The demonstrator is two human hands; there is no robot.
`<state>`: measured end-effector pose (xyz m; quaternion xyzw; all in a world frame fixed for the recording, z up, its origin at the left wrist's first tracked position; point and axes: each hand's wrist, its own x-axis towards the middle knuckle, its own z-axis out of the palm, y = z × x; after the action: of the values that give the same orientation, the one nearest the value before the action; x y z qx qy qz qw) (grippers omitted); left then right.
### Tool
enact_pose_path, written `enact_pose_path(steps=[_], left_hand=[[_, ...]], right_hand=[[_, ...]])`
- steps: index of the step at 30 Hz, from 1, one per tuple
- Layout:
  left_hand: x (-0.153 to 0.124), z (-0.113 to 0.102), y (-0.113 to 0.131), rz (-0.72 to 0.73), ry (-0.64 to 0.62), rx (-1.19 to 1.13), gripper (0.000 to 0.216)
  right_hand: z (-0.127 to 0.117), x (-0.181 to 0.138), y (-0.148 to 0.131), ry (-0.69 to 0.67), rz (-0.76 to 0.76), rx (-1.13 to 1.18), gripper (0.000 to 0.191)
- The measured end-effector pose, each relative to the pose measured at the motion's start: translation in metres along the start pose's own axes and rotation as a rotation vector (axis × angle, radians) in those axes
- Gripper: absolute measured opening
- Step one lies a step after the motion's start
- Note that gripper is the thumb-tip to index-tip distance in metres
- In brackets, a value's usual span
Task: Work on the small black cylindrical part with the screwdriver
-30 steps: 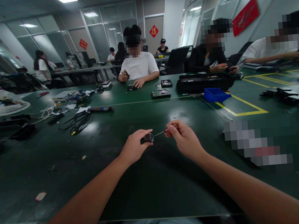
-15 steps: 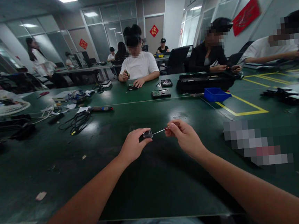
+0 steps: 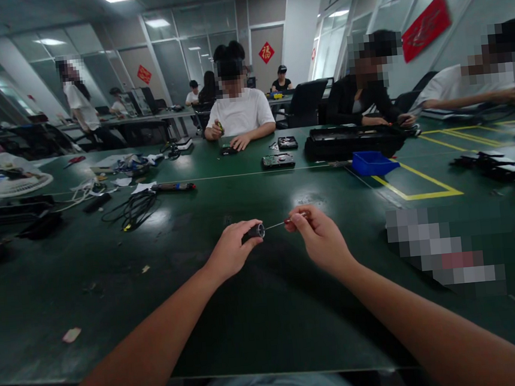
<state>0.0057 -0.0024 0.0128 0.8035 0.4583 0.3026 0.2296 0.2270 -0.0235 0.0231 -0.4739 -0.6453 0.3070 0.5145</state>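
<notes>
Dark hollow cylinder (image 3: 255, 231) sideways, pale rim facing tip of thin-shafted screwdriver (image 3: 280, 223), slightly tilted.

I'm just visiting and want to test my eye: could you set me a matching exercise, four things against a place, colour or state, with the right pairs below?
Things
1. Tube
2. Bin
3. Screwdriver
4. Black cable

Place, colour or state
A. Held in the right hand
B. Loosely coiled on the table
C. Held in the left hand
D. Blue

Right pairs: 1-C, 2-D, 3-A, 4-B
</notes>
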Motion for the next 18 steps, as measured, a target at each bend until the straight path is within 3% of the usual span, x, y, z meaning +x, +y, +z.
enact_pose_path(steps=[5, 14, 18], left_hand=[[-0.0003, -0.0007, 0.0010, 0.011, 0.014, 0.011, 0.035], [0.0000, 0.0001, -0.0019, 0.001, 0.037, 0.021, 0.035], [-0.0008, -0.0005, 0.0002, -0.007, 0.044, 0.020, 0.036]], right_hand=[[-0.0012, -0.0013, -0.0041, -0.015, -0.035, -0.055, 0.021], [-0.0001, 0.0028, -0.0011, -0.021, 0.049, 0.119, 0.022], [0.0005, 0.0016, -0.0019, 0.003, 0.048, 0.072, 0.023]])
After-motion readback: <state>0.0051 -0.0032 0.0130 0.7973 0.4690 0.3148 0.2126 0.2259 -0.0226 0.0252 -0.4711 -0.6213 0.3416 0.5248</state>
